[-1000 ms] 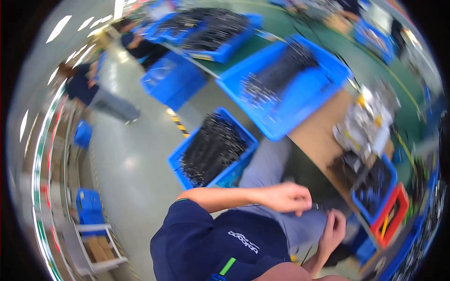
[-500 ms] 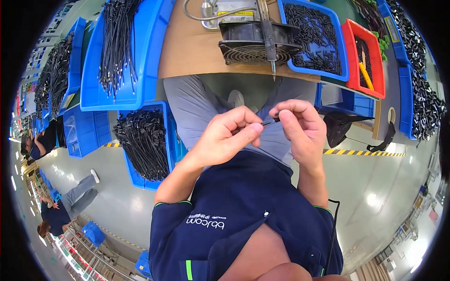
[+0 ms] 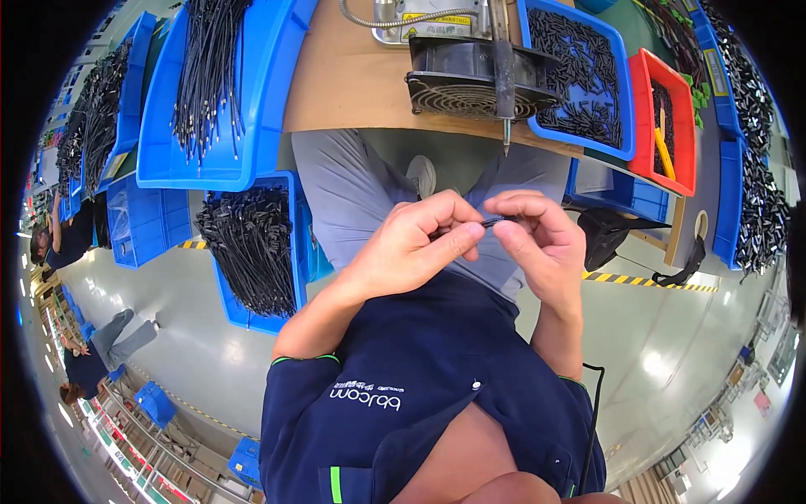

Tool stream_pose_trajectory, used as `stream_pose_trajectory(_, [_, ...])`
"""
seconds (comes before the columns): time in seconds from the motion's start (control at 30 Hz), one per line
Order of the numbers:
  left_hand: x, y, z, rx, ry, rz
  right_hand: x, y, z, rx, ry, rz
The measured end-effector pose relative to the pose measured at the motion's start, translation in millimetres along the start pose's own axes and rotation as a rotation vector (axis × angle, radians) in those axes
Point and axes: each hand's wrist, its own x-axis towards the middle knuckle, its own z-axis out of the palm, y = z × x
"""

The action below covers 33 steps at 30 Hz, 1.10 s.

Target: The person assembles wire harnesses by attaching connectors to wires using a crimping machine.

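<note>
My left hand (image 3: pixel 420 244) and my right hand (image 3: pixel 544 244) meet above my lap, in front of the bench edge. Between their fingertips lies a thin black cable piece (image 3: pixel 494 222). My left thumb and forefinger pinch one end of it, and my right thumb and fingers close round the other. Its ends are covered by the fingers, so I cannot tell how it is made up. Beyond the hands, a soldering iron (image 3: pixel 505 92) points its tip toward me, in front of a black fan (image 3: pixel 470 88) on the bench.
Blue bins of black cables (image 3: pixel 210 76) stand on the bench at left and below it (image 3: pixel 249 252). At right are a blue tray of small black sleeves (image 3: pixel 579 109) and a red bin (image 3: pixel 684 160) with a yellow tool. Two people are at far left.
My fingertips have drawn closer together, and the right hand's fingers now lie more level along the black piece. The view has shifted slightly, so the bench items sit further right.
</note>
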Motion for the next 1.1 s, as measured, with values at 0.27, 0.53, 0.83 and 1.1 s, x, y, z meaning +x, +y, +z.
stream_pose_trajectory(0.27, [18.2,5.9,14.4,0.091,-0.039,0.016,0.9,-1.8,-18.8,-0.220,0.034,-0.083])
stream_pose_trajectory(0.53, [14.7,4.4,19.3,0.213,0.031,0.057,5.4,-25.5,-63.4,-0.380,0.486,-0.321])
stream_pose_trajectory(0.83, [8.9,-6.3,11.5,0.117,0.088,0.068,33.7,-38.2,-136.8,-0.686,0.932,-0.387])
stream_pose_trajectory(1.1, [22.2,-2.2,12.9,0.027,0.057,0.025,1.4,-19.5,-44.0,-0.376,0.101,-0.196])
